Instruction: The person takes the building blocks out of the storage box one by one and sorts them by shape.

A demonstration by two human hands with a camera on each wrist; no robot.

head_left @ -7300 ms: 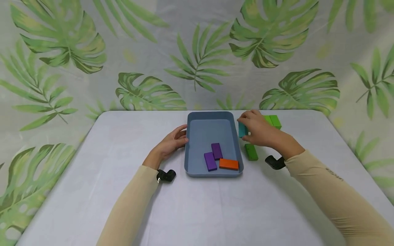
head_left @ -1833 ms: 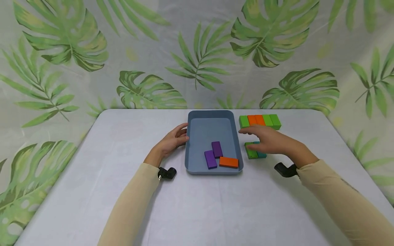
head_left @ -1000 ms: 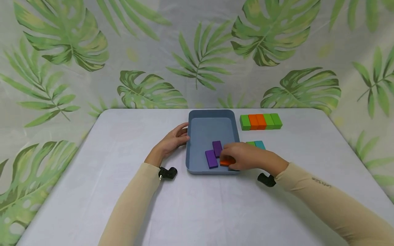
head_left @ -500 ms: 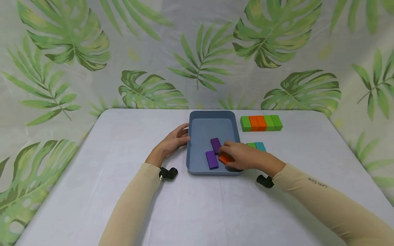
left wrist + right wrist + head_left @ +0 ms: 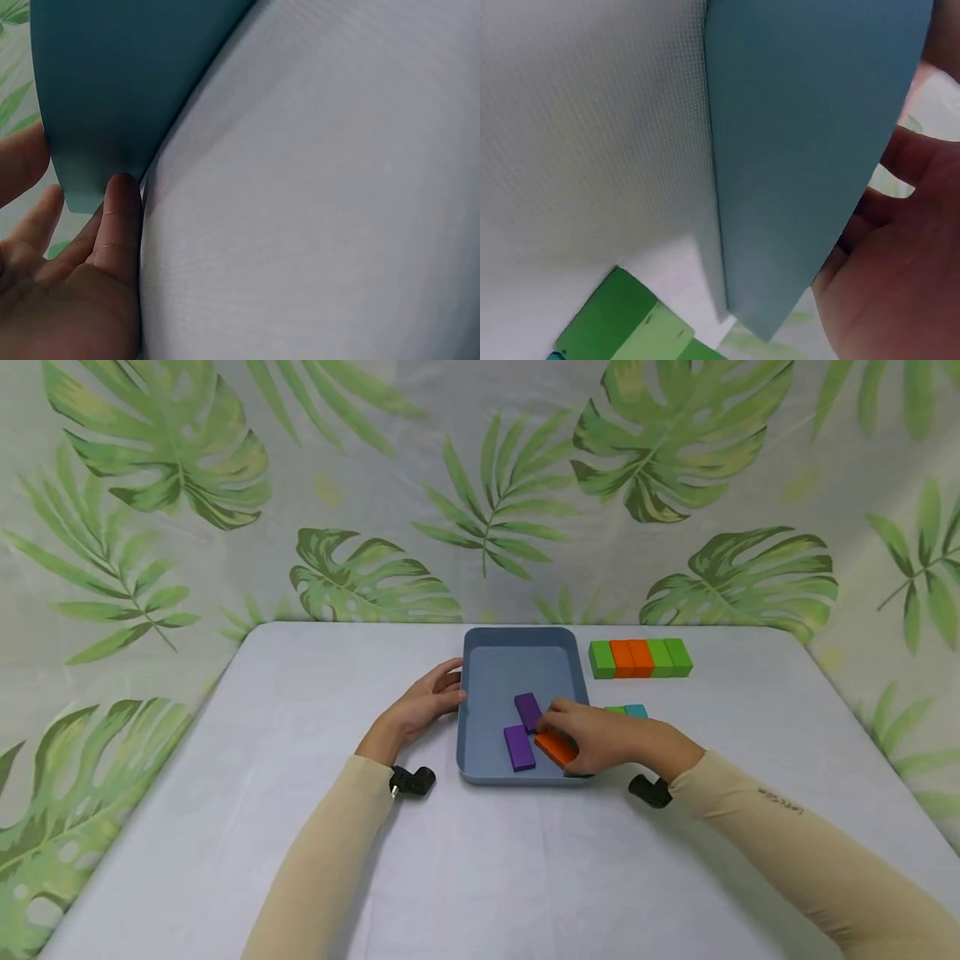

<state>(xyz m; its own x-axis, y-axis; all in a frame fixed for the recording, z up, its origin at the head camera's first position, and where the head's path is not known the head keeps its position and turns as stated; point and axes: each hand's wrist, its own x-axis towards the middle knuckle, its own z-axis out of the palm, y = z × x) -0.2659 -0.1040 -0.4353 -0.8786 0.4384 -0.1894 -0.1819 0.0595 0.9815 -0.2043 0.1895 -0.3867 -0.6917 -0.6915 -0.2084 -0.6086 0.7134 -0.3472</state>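
Note:
My right hand reaches into the blue-grey tray and pinches an orange block, which lies slanted near the front right corner. Just left of it are two purple blocks on the tray floor. My left hand touches the tray's left wall from outside, its fingers relaxed. The left wrist view shows those fingers extended against the tray wall. In the right wrist view the tray wall hides the orange block and my fingertips.
Right of the tray, a green block and a teal block lie side by side, partly covered by my right hand. Behind them a row of green and orange blocks stands near the table's far edge.
My right hand set the teal block beside the green one, then moved into the tray and took hold of the orange block. That block has turned slantwise; the rear purple block shifted slightly.

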